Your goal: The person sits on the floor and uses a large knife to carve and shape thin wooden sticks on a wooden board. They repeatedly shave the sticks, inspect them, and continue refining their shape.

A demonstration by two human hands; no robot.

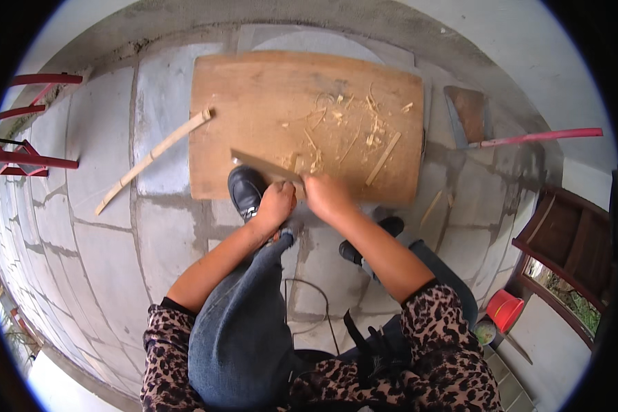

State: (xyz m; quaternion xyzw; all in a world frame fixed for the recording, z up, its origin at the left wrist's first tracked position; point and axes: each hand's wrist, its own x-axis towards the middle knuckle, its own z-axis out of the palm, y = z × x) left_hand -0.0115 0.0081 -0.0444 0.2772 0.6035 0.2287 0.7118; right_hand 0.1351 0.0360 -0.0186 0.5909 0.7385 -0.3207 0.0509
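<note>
As I watched through the head view, the blade (266, 165) lay slantwise over the near part of the board (254, 89), left of its middle. The right hand (326, 197) seemed closed on the blade's right end, though blur hid the fingers. The left hand (279, 201) was curled close beside it, and I could not tell what it gripped. One shoe (246, 187) overlapped the board's near edge, perhaps to keep it from sliding, and probably limited room on the blade's left. Shavings (374, 141) littered the board's right half, where a loose strip (383, 158) took up space. A stick (151, 157) leaned out past the board's left edge; beyond its right edge was a dustpan (470, 113), well clear of both hands.
</note>
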